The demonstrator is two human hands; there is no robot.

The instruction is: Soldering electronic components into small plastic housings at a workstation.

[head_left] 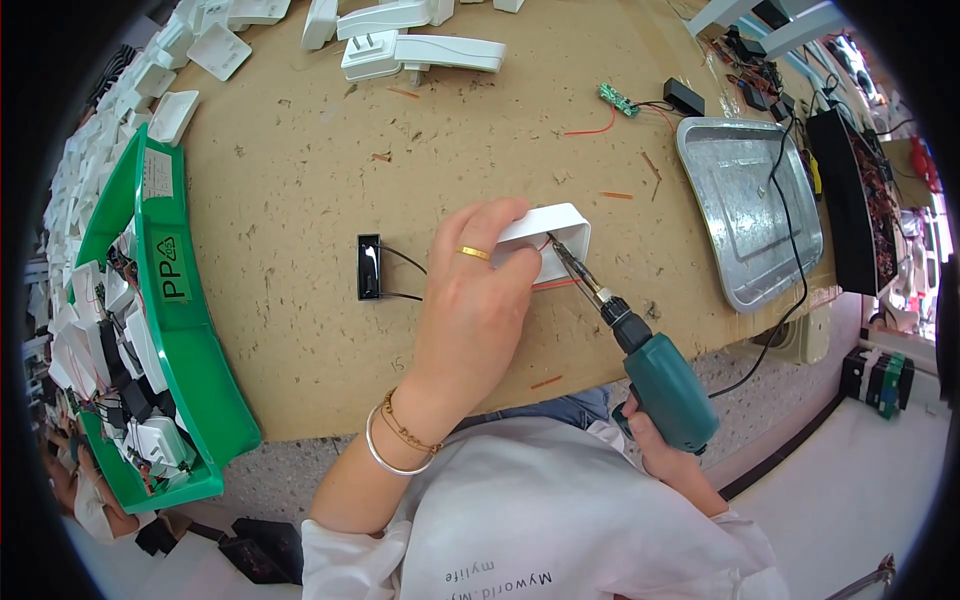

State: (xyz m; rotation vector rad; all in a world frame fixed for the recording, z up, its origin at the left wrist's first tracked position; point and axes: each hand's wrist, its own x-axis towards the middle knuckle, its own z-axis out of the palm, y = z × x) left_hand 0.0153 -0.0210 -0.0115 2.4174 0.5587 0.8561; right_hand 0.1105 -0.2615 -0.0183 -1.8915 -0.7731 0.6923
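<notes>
The left hand (478, 290) grips a white case (572, 216), with its fingers curled over the case's left end. The right hand (655, 445) is wrapped around the handle of a green soldering gun (668, 390). So both hands are full.

The case sits right at the left hand's fingertips, on their right side. The left hand touches it, so it is the nearer of the 2. The right hand is apart from it, lower and close to the body. From there, the case is up and to the left. The case seems to run left to right, but fingers hide some of it. The gun slants up and left from the right hand, and its thin tip (566, 255) goes to the open side of the case. I cannot tell if the tip touches anything inside.

Just left of the left hand, 1 black block (369, 268) with 2 black wires lies on the desk (300, 150). Farther left is a green bin (215, 400). Far to the right is a metal tray (745, 210).
</notes>
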